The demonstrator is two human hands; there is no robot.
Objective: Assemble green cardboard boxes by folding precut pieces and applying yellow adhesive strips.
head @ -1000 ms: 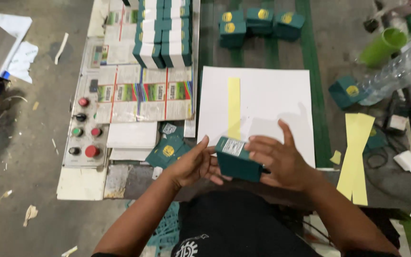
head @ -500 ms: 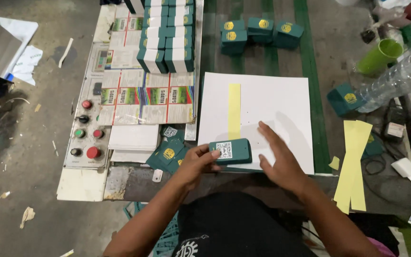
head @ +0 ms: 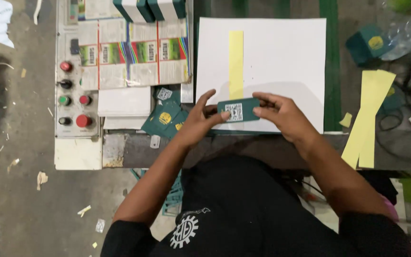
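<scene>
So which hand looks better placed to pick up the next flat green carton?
Probably the left hand: the loose flat green cartons lie just beside it, while the right hand pinches the small green box on the far side.

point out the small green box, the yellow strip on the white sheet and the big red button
small green box (head: pixel 238 110), head view, its top face by the square code label
yellow strip (head: pixel 236 62), head view, mid-length
big red button (head: pixel 83 120), head view, its cap

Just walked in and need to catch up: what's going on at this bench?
A person holds a small dark green box between the left hand and right hand, just above a white sheet bearing a yellow strip. Flat green cartons lie to the left, beside a button panel.
</scene>
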